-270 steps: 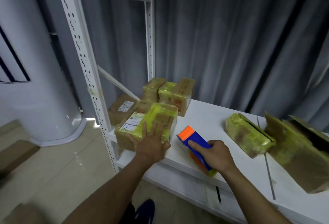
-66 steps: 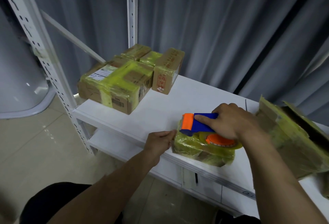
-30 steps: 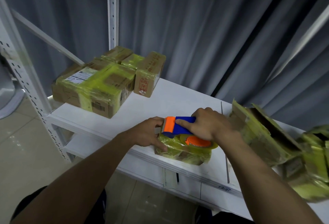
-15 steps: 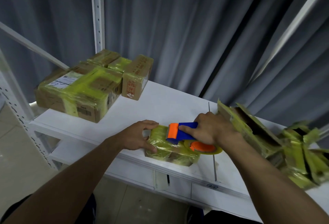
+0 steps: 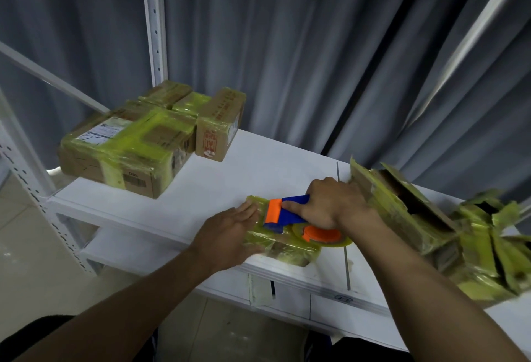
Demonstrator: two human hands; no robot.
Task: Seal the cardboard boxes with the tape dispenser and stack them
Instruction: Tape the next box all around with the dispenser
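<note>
The right hand [image 5: 330,206] kept its grip clamped on the blue-and-orange plastic tape dispenser [image 5: 283,213] atop a small yellow-taped cardboard box [image 5: 287,249] at the front edge of the white worktop [image 5: 273,166]; the left hand [image 5: 227,235] lay flat on it, fingers straight.

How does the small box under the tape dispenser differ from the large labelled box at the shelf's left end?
The small box is smaller and flatter than the large box. The left hand presses the small box while the right hand holds the tape dispenser on it; the large box lies untouched. The large box shows a white label; the small box shows none. Both carry yellow tape.
</note>
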